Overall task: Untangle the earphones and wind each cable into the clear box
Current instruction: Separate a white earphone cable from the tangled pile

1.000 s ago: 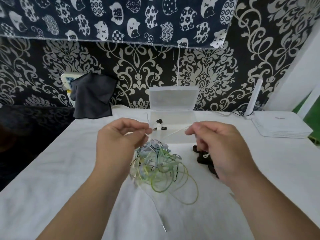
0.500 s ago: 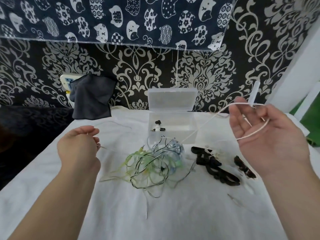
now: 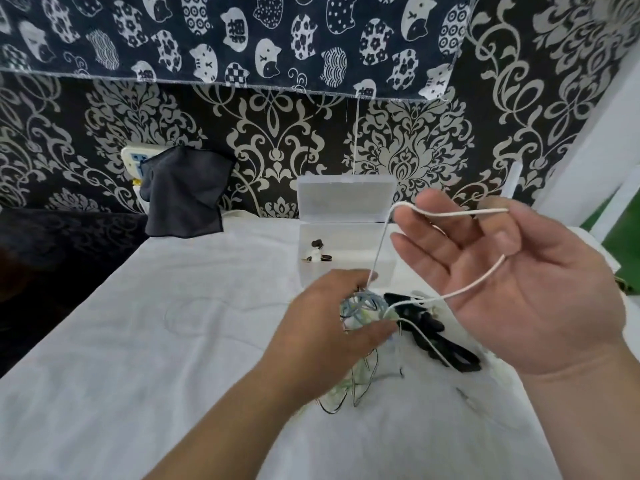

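The clear box (image 3: 346, 268) stands at the far middle of the white-covered tabletop (image 3: 173, 341), its lid (image 3: 346, 199) swung upright against the patterned wall. Inside, near its left wall, lie a few small black and white pieces (image 3: 316, 255), too small to name; the rest of the box shows no wound cable.

Just in front of the box, the left hand (image 3: 329, 330) curls its fingers and thumb round the tangle of earphone cables (image 3: 363, 308), a knot of blue, green and black strands with loose ends trailing onto the tabletop below it.

The right hand (image 3: 519, 289) is raised palm up with fingers spread and fairly straight. A white cable (image 3: 478, 282) loops over them, and both of its runs lead down to the tangle.

Black looped items (image 3: 436, 337) lie beside the tangle, under that hand. A dark cloth (image 3: 183, 195) hangs at the far left.
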